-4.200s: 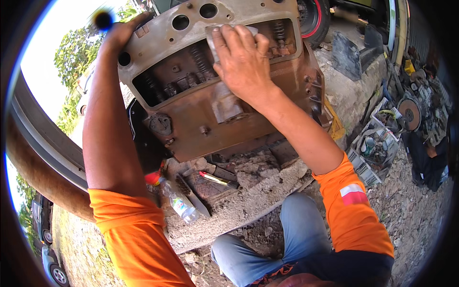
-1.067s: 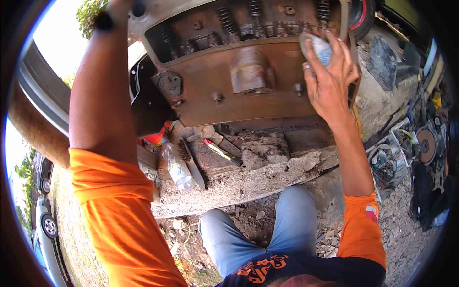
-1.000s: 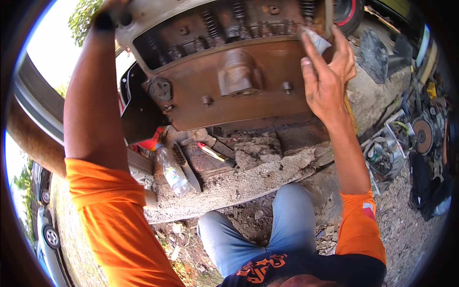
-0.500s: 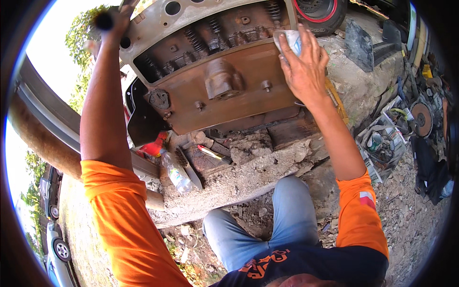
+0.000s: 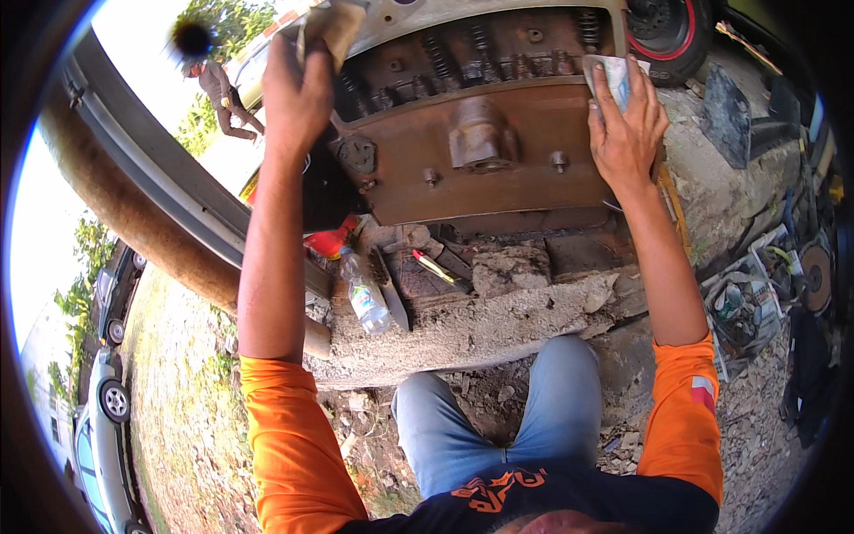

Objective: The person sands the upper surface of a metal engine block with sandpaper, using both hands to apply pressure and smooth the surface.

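A rust-brown engine block point(image 5: 400, 196) stands before me, with several springs point(image 5: 480, 37) inside its open side cavity. My left hand point(image 5: 300, 102) is raised at the block's upper left, its fingers closed round a tan folded piece point(image 5: 338, 31) whose kind I cannot make out. At the block's upper right corner, my right hand point(image 5: 627, 129) keeps a white and blue folded sheet point(image 5: 614, 67) under its fingers against the edge. Below the block, a clear plastic bottle point(image 5: 365, 294), a flat blade point(image 5: 391, 289) and a red-and-yellow handled tool point(image 5: 440, 270) lie on the ledge.
A rough stone lump point(image 5: 511, 267) sits on the concrete ledge point(image 5: 471, 329). Metal and wooden poles point(image 5: 151, 214) run along the left. To the right are a wheel point(image 5: 667, 40) and a crate of scrap point(image 5: 743, 307). A person point(image 5: 222, 98) is in the left background.
My left hand has come down and nearer, with the tan piece now in plain sight. My right hand stays at the block's corner with the sheet. The whole view has shifted, moving the scene rightward.
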A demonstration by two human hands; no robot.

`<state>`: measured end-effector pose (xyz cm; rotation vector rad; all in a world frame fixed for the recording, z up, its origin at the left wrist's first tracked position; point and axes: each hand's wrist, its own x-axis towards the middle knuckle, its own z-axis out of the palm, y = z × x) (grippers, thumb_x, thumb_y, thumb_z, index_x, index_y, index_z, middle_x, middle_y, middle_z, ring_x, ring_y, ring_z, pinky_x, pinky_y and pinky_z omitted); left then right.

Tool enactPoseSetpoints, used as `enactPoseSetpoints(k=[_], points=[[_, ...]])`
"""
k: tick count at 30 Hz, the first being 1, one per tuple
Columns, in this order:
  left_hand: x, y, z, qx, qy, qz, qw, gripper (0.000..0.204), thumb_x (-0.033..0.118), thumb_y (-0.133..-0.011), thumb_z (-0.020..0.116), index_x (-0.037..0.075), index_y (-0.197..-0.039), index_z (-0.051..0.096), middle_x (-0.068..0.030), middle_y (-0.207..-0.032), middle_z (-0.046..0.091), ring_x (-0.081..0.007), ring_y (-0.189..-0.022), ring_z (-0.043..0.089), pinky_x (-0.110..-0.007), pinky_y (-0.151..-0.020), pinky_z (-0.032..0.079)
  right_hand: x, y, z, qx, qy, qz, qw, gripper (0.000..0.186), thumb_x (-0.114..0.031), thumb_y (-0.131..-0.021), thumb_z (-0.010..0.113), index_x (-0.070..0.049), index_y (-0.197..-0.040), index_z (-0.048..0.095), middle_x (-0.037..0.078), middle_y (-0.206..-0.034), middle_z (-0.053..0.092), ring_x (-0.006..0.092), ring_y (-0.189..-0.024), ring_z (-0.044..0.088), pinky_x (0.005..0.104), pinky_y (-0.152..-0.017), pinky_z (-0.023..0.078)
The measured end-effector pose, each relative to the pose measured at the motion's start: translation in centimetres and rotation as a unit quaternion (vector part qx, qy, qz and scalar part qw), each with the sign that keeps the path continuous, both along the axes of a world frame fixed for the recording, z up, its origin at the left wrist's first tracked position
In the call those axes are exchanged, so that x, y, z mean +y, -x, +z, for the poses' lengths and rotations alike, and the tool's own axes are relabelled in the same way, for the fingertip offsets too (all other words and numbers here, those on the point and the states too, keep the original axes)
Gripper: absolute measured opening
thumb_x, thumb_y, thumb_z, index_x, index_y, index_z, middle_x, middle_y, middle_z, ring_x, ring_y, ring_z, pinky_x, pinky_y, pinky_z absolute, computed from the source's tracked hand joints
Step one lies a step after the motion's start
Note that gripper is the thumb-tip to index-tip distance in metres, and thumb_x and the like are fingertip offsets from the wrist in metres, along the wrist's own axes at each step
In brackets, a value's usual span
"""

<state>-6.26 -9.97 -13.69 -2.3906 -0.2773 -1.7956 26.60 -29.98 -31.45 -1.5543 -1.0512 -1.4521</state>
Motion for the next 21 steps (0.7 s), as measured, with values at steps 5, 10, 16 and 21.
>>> enactPoseSetpoints(k=[5, 10, 16, 21], points=[[0.0, 4.0, -5.8, 0.134, 0.261, 0.012, 0.956, 0.038, 0.03, -0.103, 0.058, -0.004, -0.12, 0.058, -0.0209, -0.093, 0.065, -0.0298, -0.087, 0.063, -0.041, -0.084, 0.049, 0.6, -0.3, -0.4, -0.017, -0.012, -0.023, 1.0, 0.071, -0.026, -0.086, 0.074, -0.029, -0.153, 0.052, 0.014, -0.158, 0.044, 0.0327, -0.138, 0.046, 0.0466, -0.109, 0.03], [0.6, 3.4, -6.7, 0.258, 0.196, 0.039, 0.945, 0.045, 0.03, -0.103, 0.063, -0.009, -0.125, 0.056, -0.0184, -0.091, 0.066, -0.0264, -0.087, 0.062, -0.038, -0.081, 0.051, 0.9, -0.5, -0.4, -0.033, -0.025, -0.014, 0.999, 0.07, -0.026, -0.086, 0.074, -0.03, -0.153, 0.053, 0.013, -0.158, 0.045, 0.0319, -0.138, 0.047, 0.0459, -0.108, 0.031], [-0.1, 1.7, -6.0, 0.278, 0.124, 0.097, 0.948, 0.058, 0.026, -0.102, 0.066, -0.014, -0.14, 0.048, -0.0286, -0.123, 0.068, -0.0308, -0.121, 0.066, -0.038, -0.102, 0.05, 0.3, -0.7, -0.5, -0.023, 0.002, -0.017, 1.0, 0.066, -0.025, -0.088, 0.075, -0.031, -0.15, 0.056, 0.013, -0.158, 0.045, 0.0315, -0.137, 0.048, 0.0456, -0.107, 0.032], [0.3, 1.0, -5.3, 0.28, 0.153, 0.091, 0.943, 0.039, 0.026, -0.098, 0.072, -0.006, -0.12, 0.066, -0.0134, -0.097, 0.074, -0.0187, -0.087, 0.068, -0.036, -0.081, 0.054, -0.1, -0.4, -0.1, -0.02, 0.012, 0.006, 1.0, 0.066, -0.026, -0.087, 0.076, -0.031, -0.15, 0.056, 0.014, -0.158, 0.042, 0.0329, -0.138, 0.045, 0.0474, -0.109, 0.031]])
